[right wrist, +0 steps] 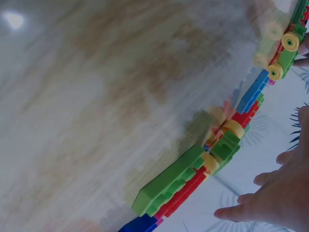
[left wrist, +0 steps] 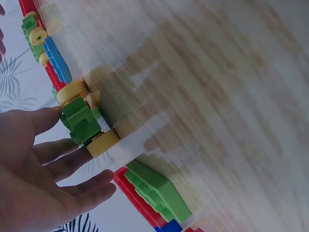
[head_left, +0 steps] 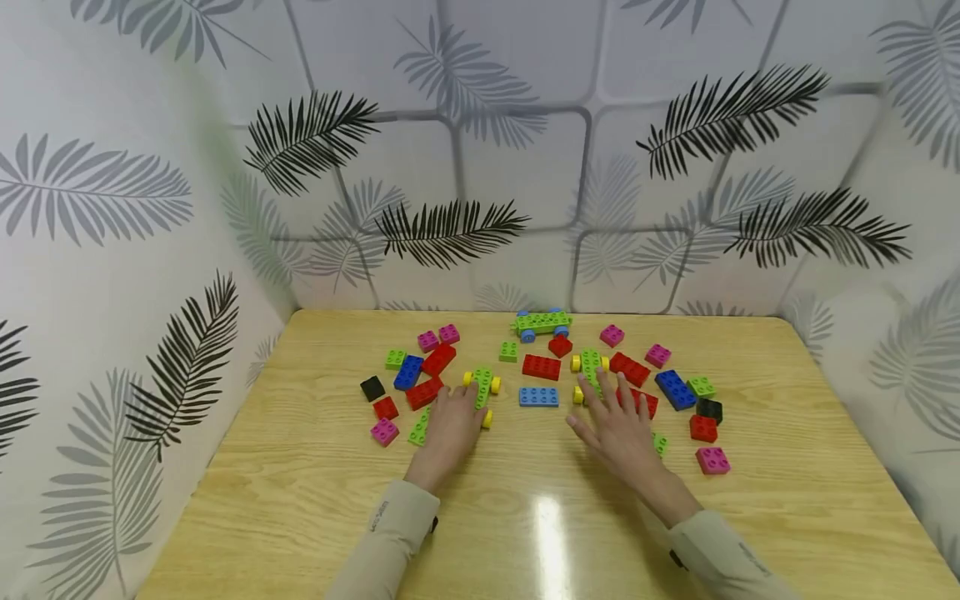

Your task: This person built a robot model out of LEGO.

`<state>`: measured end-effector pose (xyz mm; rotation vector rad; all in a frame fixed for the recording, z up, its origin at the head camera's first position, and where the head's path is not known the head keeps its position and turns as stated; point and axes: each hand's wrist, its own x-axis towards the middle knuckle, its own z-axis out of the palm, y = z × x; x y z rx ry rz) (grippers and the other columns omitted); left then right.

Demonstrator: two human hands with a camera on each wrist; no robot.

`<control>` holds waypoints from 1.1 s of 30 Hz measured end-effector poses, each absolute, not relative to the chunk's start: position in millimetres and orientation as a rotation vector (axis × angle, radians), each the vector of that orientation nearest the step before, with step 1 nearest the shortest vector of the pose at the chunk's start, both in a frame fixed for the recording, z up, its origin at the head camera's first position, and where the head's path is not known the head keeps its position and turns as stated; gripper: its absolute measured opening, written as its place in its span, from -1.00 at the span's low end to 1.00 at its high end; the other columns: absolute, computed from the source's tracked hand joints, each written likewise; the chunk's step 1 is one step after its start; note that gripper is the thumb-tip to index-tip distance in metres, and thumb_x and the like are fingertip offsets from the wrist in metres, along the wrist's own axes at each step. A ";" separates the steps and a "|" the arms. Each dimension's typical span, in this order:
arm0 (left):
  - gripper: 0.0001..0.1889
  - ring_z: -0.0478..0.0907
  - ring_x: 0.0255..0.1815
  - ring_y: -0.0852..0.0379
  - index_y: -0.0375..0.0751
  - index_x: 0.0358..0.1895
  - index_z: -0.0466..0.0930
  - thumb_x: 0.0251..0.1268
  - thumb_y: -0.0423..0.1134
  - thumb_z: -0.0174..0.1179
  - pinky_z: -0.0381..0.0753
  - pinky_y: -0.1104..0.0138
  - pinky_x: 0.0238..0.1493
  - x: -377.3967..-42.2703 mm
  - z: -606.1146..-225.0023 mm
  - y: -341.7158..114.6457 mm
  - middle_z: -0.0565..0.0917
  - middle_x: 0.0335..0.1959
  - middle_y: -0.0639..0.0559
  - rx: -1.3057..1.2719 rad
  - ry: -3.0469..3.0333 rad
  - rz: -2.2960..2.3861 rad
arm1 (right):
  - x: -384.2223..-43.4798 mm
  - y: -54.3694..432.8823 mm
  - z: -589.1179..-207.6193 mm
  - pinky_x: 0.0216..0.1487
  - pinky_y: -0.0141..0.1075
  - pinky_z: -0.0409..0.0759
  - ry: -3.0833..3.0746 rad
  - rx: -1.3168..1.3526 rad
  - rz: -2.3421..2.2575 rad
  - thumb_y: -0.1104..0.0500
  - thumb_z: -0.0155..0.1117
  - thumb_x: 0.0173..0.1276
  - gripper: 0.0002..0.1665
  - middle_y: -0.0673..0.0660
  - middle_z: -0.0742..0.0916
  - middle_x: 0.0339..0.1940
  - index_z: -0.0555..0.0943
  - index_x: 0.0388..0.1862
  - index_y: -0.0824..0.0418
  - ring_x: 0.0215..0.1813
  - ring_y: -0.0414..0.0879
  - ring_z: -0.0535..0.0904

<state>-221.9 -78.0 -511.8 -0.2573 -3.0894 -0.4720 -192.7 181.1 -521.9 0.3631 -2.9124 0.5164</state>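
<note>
My left hand [head_left: 452,423] is at a toy-brick car base [head_left: 482,382], green with yellow wheels. In the left wrist view, thumb and fingers pinch the green base [left wrist: 83,123] from opposite sides. A long green brick [left wrist: 161,186] lies beside those fingers. My right hand [head_left: 621,429] hovers with spread fingers over a matching green car base [head_left: 591,363] with yellow wheels. The right wrist view shows its fingers apart from that base [right wrist: 226,147], holding nothing. Red bricks [head_left: 630,369] and a partly hidden green brick [head_left: 659,443] lie near the right hand.
Between the hands lie a light blue brick [head_left: 538,397] and a red brick [head_left: 542,367]. A green car base with blue wheels [head_left: 543,323] stands at the back. Several loose bricks flank both sides, including a blue brick [head_left: 676,390] and a pink brick [head_left: 385,432].
</note>
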 end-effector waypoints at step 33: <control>-0.50 0.41 0.15 -0.15 -0.20 0.33 0.39 0.43 -0.05 0.10 0.46 -0.01 0.11 -194.0 -505.5 -66.8 0.52 0.19 -0.18 -0.408 -3.160 -0.595 | -186.1 137.7 -527.6 0.34 0.33 0.04 -2.858 0.692 0.670 -0.16 0.22 0.36 -0.10 0.32 0.21 0.50 0.14 0.53 0.18 0.48 0.36 0.05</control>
